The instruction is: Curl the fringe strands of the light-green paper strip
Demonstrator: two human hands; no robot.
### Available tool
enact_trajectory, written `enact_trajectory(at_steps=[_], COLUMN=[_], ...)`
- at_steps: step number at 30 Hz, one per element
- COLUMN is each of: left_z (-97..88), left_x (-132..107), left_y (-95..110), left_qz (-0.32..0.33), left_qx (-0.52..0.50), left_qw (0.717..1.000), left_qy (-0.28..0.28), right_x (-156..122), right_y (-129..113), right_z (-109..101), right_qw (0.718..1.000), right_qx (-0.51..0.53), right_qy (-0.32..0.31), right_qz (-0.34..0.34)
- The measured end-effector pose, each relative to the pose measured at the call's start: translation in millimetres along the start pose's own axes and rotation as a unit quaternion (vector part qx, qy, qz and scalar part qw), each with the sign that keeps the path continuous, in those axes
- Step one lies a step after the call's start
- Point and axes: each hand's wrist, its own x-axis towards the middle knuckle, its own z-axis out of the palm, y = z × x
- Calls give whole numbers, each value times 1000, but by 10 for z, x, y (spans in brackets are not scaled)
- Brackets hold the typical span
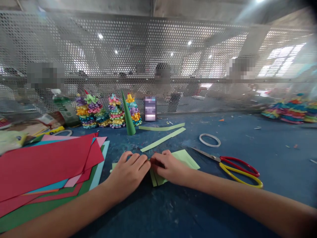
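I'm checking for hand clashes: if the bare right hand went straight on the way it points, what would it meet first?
Probably the bare left hand, just ahead of the right hand, over the pale green paper; whether the two hands touch is unclear.

We are working in what is looking like a craft workroom. A blue worktable [279, 155] is carrying coloured paper sheets [47, 165], pale green paper [185, 158], scissors [218, 159], a roll of tape [210, 145] and scattered scraps [221, 120], while ruffled multicoloured cones [116, 114] are standing towards its far side. Through a perforated metal partition [138, 29] we are glimpsing blurred people [162, 74]; ceiling lamps [189, 43] are shining, and a large window [289, 56] is glowing at the right.
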Motion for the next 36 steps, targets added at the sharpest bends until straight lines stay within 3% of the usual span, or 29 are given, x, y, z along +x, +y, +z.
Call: enact_trajectory(at_steps=[6, 10, 14, 18, 23, 27, 31, 36], left_z=[8, 22, 52, 96, 72, -38, -98, -43], left_x=[11, 6, -6, -2, 13, -3, -12, 20], left_y=[-15, -26, -28, -40, -20, 119, 231, 178], left_qz=[-6, -21, -41, -55, -36, 6, 21, -32], left_qx=[-32, -43, -32, -24, -5, -30, -118, -229], left_qw=[999, 999, 998, 998, 999, 999, 992, 964], left_qy=[7, 16, 21, 14, 24, 27, -37, -130], right_x=[9, -25, -101, -130, -96, -95, -109, -109], right_y=[-39, -98, -160, -168, -139, -117, -108, -111], right_z=[-26, -84, -116, -89, -79, -77, -69, -67], right_qw=[1000, 998, 994, 990, 997, 997, 996, 996], right_qx=[7, 41, 39, -14, -6, 30, 37, 37], right_qy=[7, 53, 91, 70, 67, 67, 72, 70], right_qz=[16, 18, -48, -123, -24, 32, 37, 39])
